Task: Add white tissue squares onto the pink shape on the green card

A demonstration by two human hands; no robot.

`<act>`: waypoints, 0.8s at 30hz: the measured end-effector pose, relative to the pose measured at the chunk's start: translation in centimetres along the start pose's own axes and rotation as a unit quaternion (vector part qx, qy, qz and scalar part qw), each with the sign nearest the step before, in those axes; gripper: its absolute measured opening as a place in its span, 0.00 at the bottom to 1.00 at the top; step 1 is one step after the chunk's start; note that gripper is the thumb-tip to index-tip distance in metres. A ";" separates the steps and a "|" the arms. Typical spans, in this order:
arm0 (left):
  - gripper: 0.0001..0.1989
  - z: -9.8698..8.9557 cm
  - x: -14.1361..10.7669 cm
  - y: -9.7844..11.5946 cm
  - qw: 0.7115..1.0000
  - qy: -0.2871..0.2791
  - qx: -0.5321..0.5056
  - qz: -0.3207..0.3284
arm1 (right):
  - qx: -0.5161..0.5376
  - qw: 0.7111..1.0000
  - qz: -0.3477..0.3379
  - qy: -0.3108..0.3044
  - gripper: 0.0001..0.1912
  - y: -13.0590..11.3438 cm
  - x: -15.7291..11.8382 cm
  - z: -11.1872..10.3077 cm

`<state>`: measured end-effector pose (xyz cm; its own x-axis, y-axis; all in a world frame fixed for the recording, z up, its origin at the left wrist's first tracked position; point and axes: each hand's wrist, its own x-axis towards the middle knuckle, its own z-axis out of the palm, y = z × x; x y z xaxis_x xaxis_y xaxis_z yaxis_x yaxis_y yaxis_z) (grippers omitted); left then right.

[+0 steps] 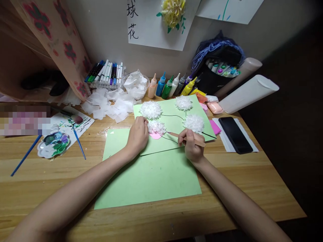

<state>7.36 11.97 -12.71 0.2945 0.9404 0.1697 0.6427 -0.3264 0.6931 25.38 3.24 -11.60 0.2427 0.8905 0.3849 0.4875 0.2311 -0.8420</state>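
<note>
My right hand (193, 144) is closed round a light wooden pencil (174, 134), whose tip points left at the lower left white paper flower (156, 127). My left hand (138, 134) rests at the left edge of the upper green sheet (171, 148), beside that flower, with its fingers curled; what they hold, if anything, is hidden. Several fluffy white flowers with thin dark stem lines are on this sheet, and a pink piece (155, 135) shows under the lower left one. A second green sheet (151, 181) lies beneath, nearer to me.
Paint bottles (168, 87), a bowl of white paper (136, 85) and markers (108, 73) stand behind. Paper scraps (108, 102), a paint palette (53, 144) and brushes (79, 142) lie left. A phone (235, 135) and white tube (248, 94) are at right.
</note>
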 end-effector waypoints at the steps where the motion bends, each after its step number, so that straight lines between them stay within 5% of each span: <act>1: 0.07 0.0 0.0 0.0 1.000 0.001 0.001 0.002 | 0.003 1.000 0.008 0.002 0.27 0.3 -0.1 0.0; 18: 0.07 0.1 -0.1 0.0 1.000 0.000 0.014 0.006 | 0.048 0.997 0.009 -0.052 0.25 0.4 0.9 1.7; 24: 0.08 0.1 0.0 0.1 1.000 -0.003 0.019 0.007 | 0.050 0.994 0.070 -0.066 0.26 -0.9 2.5 2.4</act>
<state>7.45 11.90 -12.69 0.3073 0.9353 0.1757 0.6652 -0.3431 0.6632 23.49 6.25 -10.76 0.1866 0.9587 0.2147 0.3702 0.1338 -0.9193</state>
